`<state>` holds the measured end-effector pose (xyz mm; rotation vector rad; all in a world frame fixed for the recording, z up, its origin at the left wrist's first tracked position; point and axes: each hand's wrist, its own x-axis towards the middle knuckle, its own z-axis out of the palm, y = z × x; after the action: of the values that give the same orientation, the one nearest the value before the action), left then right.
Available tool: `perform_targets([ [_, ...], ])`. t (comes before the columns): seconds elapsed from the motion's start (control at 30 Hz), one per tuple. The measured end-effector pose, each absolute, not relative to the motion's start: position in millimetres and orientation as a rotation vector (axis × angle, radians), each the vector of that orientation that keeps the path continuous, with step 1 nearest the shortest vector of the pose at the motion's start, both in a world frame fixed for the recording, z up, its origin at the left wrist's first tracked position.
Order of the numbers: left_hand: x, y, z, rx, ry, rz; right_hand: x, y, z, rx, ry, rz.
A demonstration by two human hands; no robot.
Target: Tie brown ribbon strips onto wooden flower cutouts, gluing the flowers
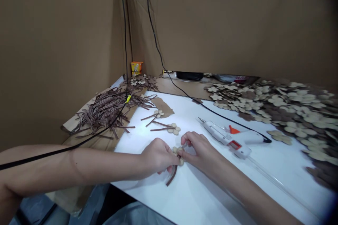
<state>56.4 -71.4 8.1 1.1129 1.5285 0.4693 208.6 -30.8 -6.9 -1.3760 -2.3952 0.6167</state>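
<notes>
Over the white board, my left hand and my right hand meet at a small beige flower cutout. Both hands have their fingers closed on it, and the fingers hide part of it. A dark brown strip hangs below the flower toward me, beside my left fingertips. Just beyond lie two more beige flowers, a nearer flower and a farther flower, each with brown strips at its left. The white glue gun, with an orange trigger and a clear glue stick, lies right of my right hand.
A heap of brown strips is at the left. Many beige and brown flower cutouts pile up at the right. A black cord crosses to the glue gun; another passes over my left arm. Cardboard walls enclose the white board.
</notes>
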Motion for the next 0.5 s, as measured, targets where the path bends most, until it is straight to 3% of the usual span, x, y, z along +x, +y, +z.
perform_targets([
  [0.3,56.0,-71.1,11.6,1.111,1.546,0.459,213.8,-39.1,-3.6,-1.350,-2.181,1.000],
  [0.5,56.5,-70.9,11.9,1.099,1.548,0.462,213.9,-35.1,-11.1,-1.353,-2.262,0.866],
])
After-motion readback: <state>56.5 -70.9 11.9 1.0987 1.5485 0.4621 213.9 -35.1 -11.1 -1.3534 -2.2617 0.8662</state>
